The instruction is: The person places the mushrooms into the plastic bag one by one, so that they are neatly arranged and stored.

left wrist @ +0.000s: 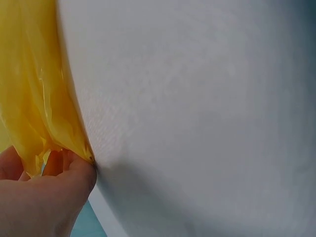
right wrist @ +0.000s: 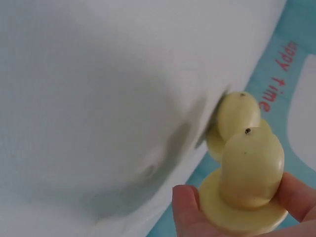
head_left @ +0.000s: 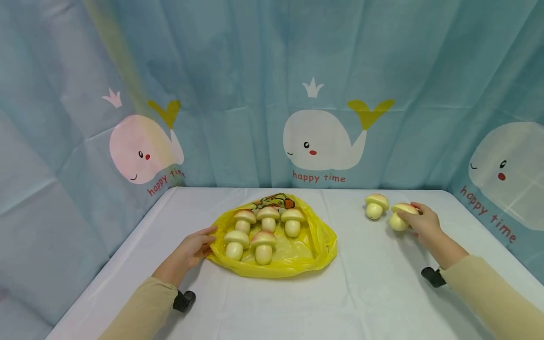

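Note:
My right hand grips a toy mushroom by its cap, at the right of the table in the head view. In the right wrist view the thumb and fingers hold the cap of this mushroom, its pale stem pointing away from the hand. Close beside it is a second mushroom. A yellow plastic bag lies spread at the middle with its mouth wide; several mushrooms with reddish or pale caps sit inside. The left hand pinches the bag's left edge, and the gathered film shows at its fingertips.
A white cloth covers the table. Behind and at both sides hangs a blue curtain printed with whales and red lettering. Black wrist-worn devices sit under both sleeves.

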`<state>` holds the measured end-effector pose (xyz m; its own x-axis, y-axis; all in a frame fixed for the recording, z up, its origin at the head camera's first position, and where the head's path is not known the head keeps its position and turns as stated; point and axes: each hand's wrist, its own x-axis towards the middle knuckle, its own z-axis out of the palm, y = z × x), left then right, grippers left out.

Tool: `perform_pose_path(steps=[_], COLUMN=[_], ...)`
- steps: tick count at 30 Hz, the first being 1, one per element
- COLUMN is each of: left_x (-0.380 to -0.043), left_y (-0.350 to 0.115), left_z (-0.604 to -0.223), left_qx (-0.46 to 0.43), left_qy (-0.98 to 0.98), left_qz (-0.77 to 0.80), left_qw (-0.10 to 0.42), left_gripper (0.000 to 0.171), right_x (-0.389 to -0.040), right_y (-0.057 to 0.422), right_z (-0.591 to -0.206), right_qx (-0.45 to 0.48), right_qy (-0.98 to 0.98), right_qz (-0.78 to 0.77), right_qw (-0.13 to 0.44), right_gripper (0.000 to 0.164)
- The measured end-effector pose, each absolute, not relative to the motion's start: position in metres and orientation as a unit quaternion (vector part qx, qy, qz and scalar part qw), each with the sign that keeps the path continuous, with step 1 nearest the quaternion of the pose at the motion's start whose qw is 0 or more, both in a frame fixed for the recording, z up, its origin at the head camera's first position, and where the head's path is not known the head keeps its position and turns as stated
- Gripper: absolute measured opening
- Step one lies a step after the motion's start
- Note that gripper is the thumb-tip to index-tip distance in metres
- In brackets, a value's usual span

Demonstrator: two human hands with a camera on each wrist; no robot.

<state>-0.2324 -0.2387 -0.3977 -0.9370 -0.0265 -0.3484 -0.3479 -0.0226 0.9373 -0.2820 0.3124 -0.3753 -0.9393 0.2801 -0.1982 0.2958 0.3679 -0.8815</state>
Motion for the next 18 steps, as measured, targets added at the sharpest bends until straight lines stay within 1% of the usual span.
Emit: perform_pose_path(steps=[10, 18], left_x=[-0.233, -0.232], left_y=[-0.239, -0.24], left_z=[-0.4, -0.4], left_qx=[-0.138, -0.134], left_qy=[0.692, 0.688], left_qz=[0.7, 0.705], left_qw=[0.111, 0.109], left_gripper=[0.053, 0.053], right_x=[-0.262, -0.255], right_y=[0.303, 0.293], right_z=[-0.362, -0.356], right_qx=[0.153, 0.134], right_qy=[0.807, 0.8], right_qz=[-0.57, -0.585], right_qw=[0.028, 0.021], right_gripper=[0.084, 0.083])
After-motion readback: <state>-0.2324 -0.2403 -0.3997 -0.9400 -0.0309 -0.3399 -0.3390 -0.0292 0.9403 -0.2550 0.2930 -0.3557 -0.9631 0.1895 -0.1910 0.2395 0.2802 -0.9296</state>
